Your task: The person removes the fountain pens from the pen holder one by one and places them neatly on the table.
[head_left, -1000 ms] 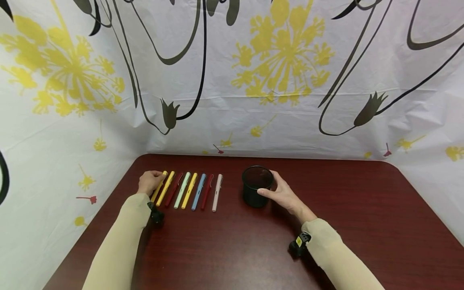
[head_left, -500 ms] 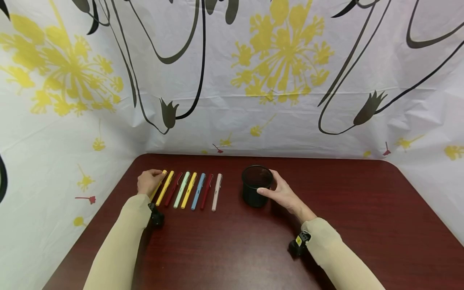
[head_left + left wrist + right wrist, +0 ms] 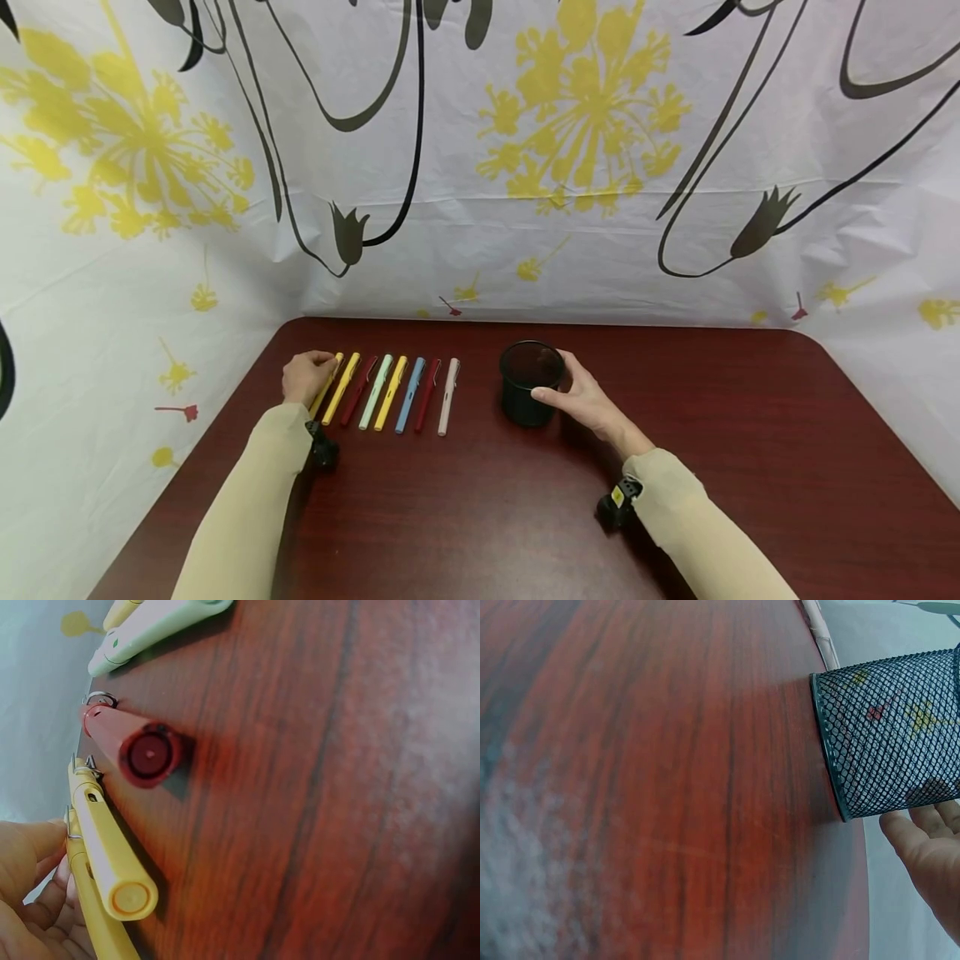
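Note:
At the left end of a row of pens, my left hand (image 3: 303,377) pinches the cap end of the outermost yellow pen (image 3: 105,930). That pen lies close beside a second yellow pen (image 3: 342,389); from there the row runs rightward with a dark red pen (image 3: 359,392), a mint green pen (image 3: 376,392), another yellow pen (image 3: 391,394), a blue pen (image 3: 410,396), another dark red pen (image 3: 428,396) and a pale pink pen (image 3: 448,397). My right hand (image 3: 588,404) grips the side of a black mesh pen holder (image 3: 892,735), thumb in front; the holder stands upright.
Everything stands on a dark reddish-brown wooden table (image 3: 480,517) with rounded far corners. Behind and to the left hangs a white cloth (image 3: 450,167) with yellow flowers and dark stems. A small black camera sits on each wrist.

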Available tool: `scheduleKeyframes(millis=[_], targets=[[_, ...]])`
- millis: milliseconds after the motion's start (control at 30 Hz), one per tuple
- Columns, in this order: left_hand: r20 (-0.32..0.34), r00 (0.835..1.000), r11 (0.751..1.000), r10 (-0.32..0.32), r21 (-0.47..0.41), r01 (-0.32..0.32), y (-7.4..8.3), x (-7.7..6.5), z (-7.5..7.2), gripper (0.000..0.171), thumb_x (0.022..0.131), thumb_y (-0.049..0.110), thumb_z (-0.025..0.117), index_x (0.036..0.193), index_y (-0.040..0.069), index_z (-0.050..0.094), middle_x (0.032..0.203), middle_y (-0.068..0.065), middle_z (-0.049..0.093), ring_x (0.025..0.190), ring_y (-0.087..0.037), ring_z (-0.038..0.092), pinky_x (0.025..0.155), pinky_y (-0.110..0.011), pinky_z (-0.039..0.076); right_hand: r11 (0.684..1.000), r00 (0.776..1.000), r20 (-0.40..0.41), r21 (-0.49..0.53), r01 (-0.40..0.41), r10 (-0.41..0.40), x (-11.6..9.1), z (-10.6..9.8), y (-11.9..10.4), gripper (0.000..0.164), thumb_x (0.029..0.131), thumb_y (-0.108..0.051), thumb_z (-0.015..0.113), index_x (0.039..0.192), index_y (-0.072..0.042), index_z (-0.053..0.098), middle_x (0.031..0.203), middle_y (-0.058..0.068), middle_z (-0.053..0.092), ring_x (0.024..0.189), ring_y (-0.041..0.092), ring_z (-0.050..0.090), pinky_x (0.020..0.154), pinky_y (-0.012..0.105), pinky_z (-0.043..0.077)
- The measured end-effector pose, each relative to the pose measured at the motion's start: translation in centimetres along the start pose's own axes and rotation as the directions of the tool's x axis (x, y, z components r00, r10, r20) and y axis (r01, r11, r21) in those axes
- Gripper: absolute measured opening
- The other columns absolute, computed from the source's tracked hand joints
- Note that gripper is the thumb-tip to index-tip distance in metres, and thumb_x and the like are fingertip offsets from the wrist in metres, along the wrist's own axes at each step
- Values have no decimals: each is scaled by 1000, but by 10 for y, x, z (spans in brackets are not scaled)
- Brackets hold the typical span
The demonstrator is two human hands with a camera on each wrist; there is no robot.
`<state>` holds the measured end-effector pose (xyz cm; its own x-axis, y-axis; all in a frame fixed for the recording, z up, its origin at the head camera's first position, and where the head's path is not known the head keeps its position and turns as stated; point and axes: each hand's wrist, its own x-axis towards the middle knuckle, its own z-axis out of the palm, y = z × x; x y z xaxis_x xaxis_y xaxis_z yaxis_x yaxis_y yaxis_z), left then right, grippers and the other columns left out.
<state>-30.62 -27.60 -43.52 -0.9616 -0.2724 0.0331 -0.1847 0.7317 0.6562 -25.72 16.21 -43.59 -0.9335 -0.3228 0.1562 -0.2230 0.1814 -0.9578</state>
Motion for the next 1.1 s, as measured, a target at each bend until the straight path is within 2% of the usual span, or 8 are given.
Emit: scheduleKeyframes(millis=[433, 667, 833, 1100], targets=[[16, 1000, 1000, 16, -26, -16, 1, -3, -3, 41, 97, 28, 51, 125, -2, 57, 114, -24, 62, 91, -35, 60, 80, -48, 47, 1000, 1000, -5, -24, -8, 7, 3, -1, 2, 68, 85, -12, 69, 142, -6, 32, 136, 20, 44, 123, 37, 43, 100, 50, 34], [-8, 999, 998, 50, -25, -50, 7, -6, -7, 43, 98, 28, 50, 128, -1, 55, 118, -23, 61, 98, -36, 59, 87, -49, 45, 998, 1000, -11, -61, -8, 7, 5, -1, 4, 68, 85, -15, 70, 142, -7, 33, 136, 20, 44, 126, 36, 41, 102, 55, 33], [-22, 995, 995, 94, -29, -94, 13, -5, -8, 42, 98, 27, 51, 129, 0, 54, 119, -23, 60, 95, -35, 60, 83, -47, 46, 995, 1000, -22, -97, -24, 22, 6, -3, 5, 70, 84, -21, 72, 141, -10, 34, 137, 17, 44, 132, 34, 34, 105, 59, 25], [-24, 984, 985, 174, -15, -175, 28, -9, 0, 41, 97, 28, 52, 130, 3, 55, 123, -20, 58, 87, -33, 61, 73, -43, 48, 996, 1000, 7, -88, -26, 27, 4, -6, 9, 72, 83, -21, 73, 142, -9, 33, 140, 17, 42, 137, 35, 27, 106, 64, 18]])
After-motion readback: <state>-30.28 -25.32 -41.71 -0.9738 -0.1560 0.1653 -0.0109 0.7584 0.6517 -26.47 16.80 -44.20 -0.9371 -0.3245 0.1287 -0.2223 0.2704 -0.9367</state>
